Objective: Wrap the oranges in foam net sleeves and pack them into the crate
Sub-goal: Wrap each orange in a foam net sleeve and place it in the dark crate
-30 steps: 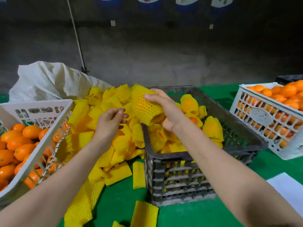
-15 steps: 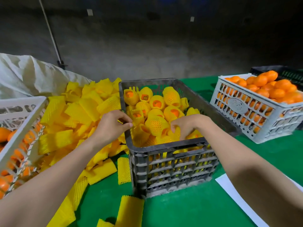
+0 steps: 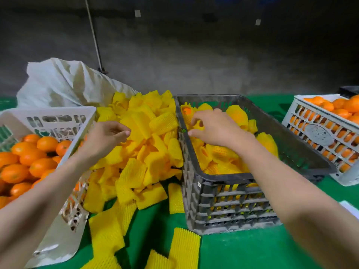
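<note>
1. Far left, the white basket (image 3: 58,111) of stiff slotted plastic tilts toward me. It is heaped with bare oranges (image 3: 29,158), which are smooth, glossy and round to slightly oval. Behind it slumps a crumpled pale sack (image 3: 64,84).
2. My left grip (image 3: 104,136) sits at the left edge of the heap of foam net sleeves (image 3: 147,152), with the fingers curled and the thumb drawn in right at a sleeve's edge. I cannot tell whether it has one pinched or only touches it.
3. The sleeves are bright yellow ribbed mesh tubes, soft and pressed flat. They are piled loosely between basket and crate and spill onto the green tabletop (image 3: 242,249). They look light, springy and apt to cling together. I would take one by a single open end and lift it clear of its neighbours before reaching for fruit.
4. The crate (image 3: 233,177) is dark grey and rigid with lattice walls, and its left wall touches the sleeve heap. Inside lie wrapped oranges (image 3: 237,113), with skin showing at the open net ends.
5. My right grip (image 3: 215,127) hovers low over the crate's far-left part, fingers bent down onto the wrapped fruit. I cannot tell whether it is clamped on one or merely touching. I judge this to be the placing step. I would settle the fruit into a gap and not drag it, since the foam looks likely to slide off.
6. Far right, a white crate (image 3: 318,133) of latticed plastic brims with more bare oranges.
</note>
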Tool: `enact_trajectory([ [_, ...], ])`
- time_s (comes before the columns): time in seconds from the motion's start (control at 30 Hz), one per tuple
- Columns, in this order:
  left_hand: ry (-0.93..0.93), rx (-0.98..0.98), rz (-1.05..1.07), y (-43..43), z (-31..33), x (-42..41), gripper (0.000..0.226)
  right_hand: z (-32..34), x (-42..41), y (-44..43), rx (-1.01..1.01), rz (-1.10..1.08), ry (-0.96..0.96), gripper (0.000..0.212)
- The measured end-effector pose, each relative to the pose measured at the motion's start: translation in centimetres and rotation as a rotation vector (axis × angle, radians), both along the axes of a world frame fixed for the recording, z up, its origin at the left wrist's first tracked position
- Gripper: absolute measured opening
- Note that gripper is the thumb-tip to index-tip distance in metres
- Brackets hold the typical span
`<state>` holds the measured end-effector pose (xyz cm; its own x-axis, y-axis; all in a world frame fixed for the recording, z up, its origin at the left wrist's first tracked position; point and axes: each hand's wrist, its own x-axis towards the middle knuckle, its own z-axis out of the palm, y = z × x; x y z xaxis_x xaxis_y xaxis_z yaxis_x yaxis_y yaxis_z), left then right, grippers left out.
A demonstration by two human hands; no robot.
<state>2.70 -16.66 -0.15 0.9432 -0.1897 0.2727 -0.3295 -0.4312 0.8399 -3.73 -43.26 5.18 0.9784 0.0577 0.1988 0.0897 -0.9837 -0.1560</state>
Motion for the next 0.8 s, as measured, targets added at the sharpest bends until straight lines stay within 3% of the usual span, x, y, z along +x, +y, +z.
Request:
enact_trajectory([
  [0.1,0.018,0.039,0.028,3.7,-1.1,0.4,0.014,-3.1,2.2,7.6,0.117,0.147,0.063,0.025],
  [0.23,0.029,0.065,0.063,7.8,-2.5,0.0,0.013,-10.7,5.6,14.4,-0.059,0.214,0.362,0.037],
  [0.33,0.018,0.078,0.064,10.2,-3.3,-0.4,0.016,-15.1,7.8,16.6,-0.220,0.239,0.451,0.042],
  [0.43,0.034,0.102,0.066,12.3,-3.7,-0.5,0.014,-17.6,9.5,17.6,-0.343,0.265,0.417,0.038],
  [0.63,0.060,0.025,0.053,13.7,-3.7,-0.1,0.008,-17.7,11.3,16.5,-0.272,0.329,0.264,0.026],
  [0.7,0.066,0.018,0.034,13.4,-3.5,0.1,0.006,-18.3,11.3,16.0,-0.242,0.261,0.294,0.042],
  [0.8,0.059,-0.006,0.014,13.2,-3.4,0.3,0.005,-19.3,11.6,14.9,-0.247,-0.089,0.284,0.069],
])
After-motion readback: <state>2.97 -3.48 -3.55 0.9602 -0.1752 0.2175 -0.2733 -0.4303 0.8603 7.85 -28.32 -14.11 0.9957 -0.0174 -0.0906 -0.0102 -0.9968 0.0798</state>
